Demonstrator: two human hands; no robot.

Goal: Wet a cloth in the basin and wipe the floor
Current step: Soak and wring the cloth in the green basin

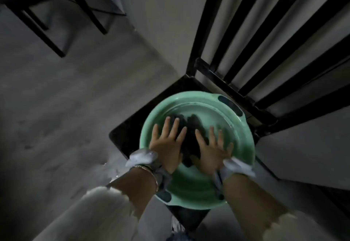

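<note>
A dark crumpled cloth (pixel 191 127) lies partly hidden, and furniture runs off the edges.
The left hand (pixel 166 146) and right hand (pixel 212 151), fingers spread flat, cover the cloth's near parts, so its full outline cannot be told. Both forearms hide the near rim of the round pale-green plastic basin (pixel 244 146); whether water stands in it is unclear. The basin hides most of the black chair seat (pixel 128 131). The black slatted chair back (pixel 227 85) is cut off by the top and right edges. A black-legged piece of furniture (pixel 89 11) at far left is cropped, its kind unclear. The pale fuzzy sleeves (pixel 91 212) run off the bottom edge, blurred.
</note>
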